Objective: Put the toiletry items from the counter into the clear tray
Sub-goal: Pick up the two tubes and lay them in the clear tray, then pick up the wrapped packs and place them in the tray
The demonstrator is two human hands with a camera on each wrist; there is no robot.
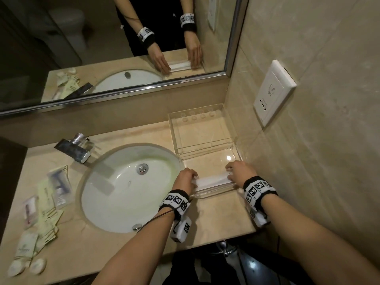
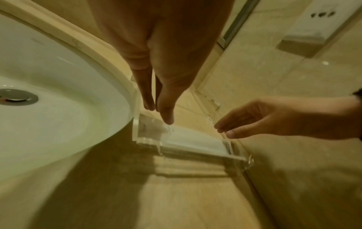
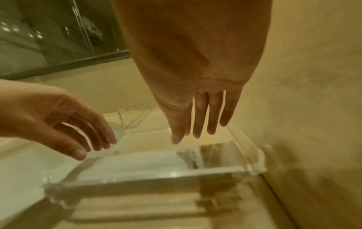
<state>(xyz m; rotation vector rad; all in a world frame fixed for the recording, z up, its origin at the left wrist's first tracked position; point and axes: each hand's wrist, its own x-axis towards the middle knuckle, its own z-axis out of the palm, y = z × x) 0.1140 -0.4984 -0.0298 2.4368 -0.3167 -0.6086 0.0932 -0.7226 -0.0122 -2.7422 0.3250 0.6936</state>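
Note:
A clear tray (image 1: 174, 136) with several compartments stands on the counter against the right wall. A long white packet (image 1: 211, 179) lies in its front compartment. My left hand (image 1: 194, 178) is at the packet's left end and my right hand (image 1: 229, 171) at its right end. In the left wrist view my left hand (image 2: 158, 114) points straight fingers down at the packet (image 2: 192, 137), gripping nothing. The right wrist view shows my right hand (image 3: 192, 136) with straight fingers just over the packet (image 3: 137, 162). Whether the fingertips touch it I cannot tell.
Left of the sink (image 1: 127, 188) lie several toiletry items: pale green packets (image 1: 51, 202), a clear toothbrush pack (image 1: 60, 186), a tube (image 1: 24, 247) and round caps (image 1: 38, 265). A chrome faucet (image 1: 74, 147) stands behind them. A wall socket (image 1: 273, 93) sits above the tray.

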